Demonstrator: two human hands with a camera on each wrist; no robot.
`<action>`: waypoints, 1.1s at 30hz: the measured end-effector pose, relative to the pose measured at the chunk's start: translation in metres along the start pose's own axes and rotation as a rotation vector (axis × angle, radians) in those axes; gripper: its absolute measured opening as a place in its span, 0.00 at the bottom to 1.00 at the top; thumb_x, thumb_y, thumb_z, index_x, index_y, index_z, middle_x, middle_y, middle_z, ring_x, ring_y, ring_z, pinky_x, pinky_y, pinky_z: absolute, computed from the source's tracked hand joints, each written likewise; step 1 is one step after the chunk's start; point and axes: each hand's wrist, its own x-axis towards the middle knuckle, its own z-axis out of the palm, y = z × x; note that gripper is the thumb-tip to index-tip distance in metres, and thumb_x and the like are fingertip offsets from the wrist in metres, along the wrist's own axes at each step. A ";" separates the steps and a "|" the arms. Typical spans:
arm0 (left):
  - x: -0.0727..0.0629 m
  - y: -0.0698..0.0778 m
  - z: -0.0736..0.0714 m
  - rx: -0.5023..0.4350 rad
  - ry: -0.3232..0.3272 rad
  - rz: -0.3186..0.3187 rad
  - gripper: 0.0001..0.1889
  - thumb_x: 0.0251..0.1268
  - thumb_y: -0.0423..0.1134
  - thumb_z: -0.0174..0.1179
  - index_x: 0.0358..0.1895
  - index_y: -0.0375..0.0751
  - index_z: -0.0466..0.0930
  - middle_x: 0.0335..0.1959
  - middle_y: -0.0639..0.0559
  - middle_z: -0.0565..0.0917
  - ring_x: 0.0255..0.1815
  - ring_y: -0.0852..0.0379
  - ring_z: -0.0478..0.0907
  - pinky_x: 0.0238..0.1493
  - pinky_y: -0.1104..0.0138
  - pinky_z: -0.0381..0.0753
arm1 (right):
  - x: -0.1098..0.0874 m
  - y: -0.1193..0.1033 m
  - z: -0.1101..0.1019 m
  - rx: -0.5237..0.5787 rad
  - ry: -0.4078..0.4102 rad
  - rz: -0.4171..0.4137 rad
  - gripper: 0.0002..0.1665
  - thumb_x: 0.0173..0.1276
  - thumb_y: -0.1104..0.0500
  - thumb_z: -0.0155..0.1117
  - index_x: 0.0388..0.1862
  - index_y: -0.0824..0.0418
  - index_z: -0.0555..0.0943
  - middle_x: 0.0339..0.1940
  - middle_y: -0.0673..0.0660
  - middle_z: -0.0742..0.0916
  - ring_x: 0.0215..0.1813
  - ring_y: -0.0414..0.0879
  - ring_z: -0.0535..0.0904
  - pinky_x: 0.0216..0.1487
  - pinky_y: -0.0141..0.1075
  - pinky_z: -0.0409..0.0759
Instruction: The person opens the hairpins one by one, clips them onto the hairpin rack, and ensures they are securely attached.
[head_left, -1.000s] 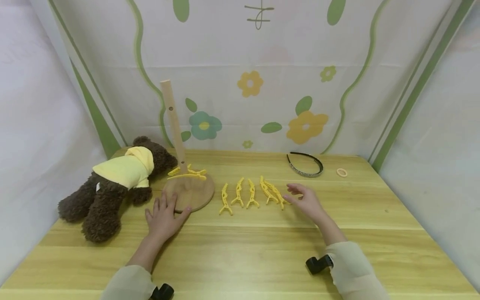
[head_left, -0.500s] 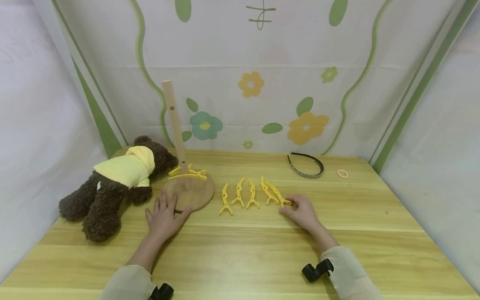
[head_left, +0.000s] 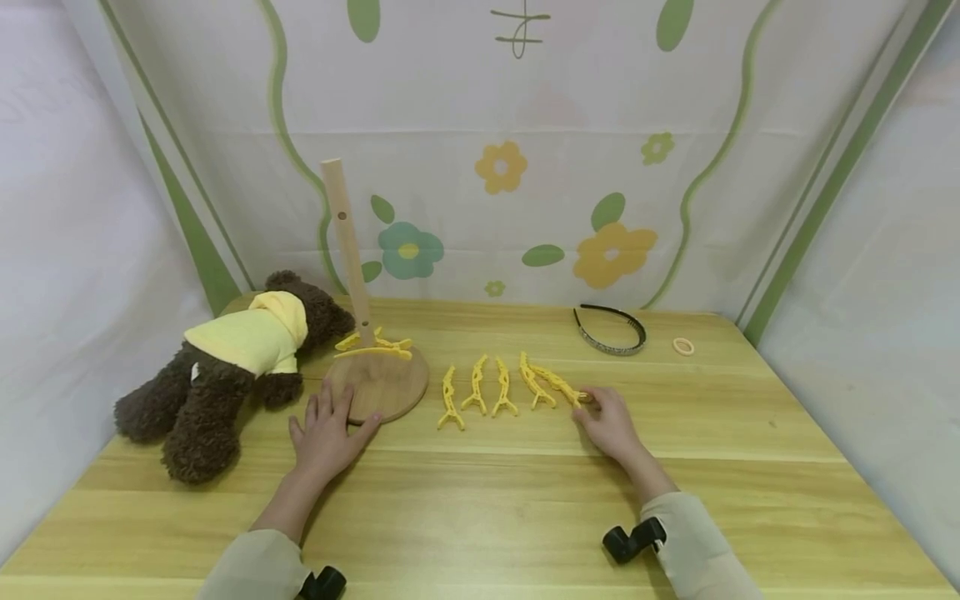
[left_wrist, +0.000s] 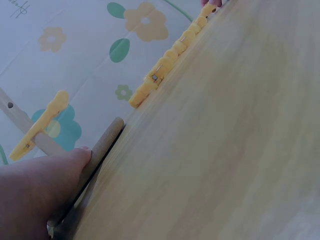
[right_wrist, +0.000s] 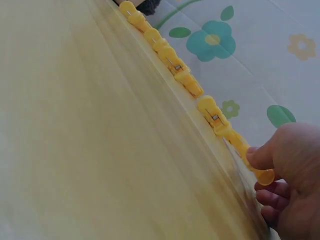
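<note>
My left hand (head_left: 327, 440) rests on the near edge of a round wooden base (head_left: 393, 385), fingers spread, thumb along the rim. From that base rises an upright wooden post (head_left: 348, 250) with yellow hair clips (head_left: 375, 353) around its foot. To the right of the base, several more yellow clips lie in a row on the table, among them a left-end clip (head_left: 450, 400). At the row's right end my right hand (head_left: 613, 427) pinches the handle end of a yellow hair clip (head_left: 557, 382) between thumb and fingers. The right wrist view shows the thumb on that handle (right_wrist: 267, 176).
A brown teddy bear (head_left: 243, 342) in a yellow hoodie lies left of the base, its head near the post. Toward the back right are a black glittery headband (head_left: 618, 346) and a small pale ring (head_left: 683, 346). A flower-printed cloth (head_left: 450, 175) hangs behind the table.
My right hand has come down onto the rightmost clip and now pinches its handle. That clip's handle end has shifted slightly to the right. My left hand stays on the base.
</note>
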 end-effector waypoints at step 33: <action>-0.002 0.002 -0.001 -0.010 0.009 0.003 0.42 0.54 0.66 0.43 0.65 0.37 0.52 0.65 0.32 0.40 0.61 0.30 0.38 0.48 0.35 0.30 | 0.050 -0.048 -0.013 0.149 -0.052 -0.203 0.18 0.63 0.69 0.50 0.51 0.74 0.68 0.43 0.66 0.77 0.44 0.56 0.72 0.47 0.46 0.69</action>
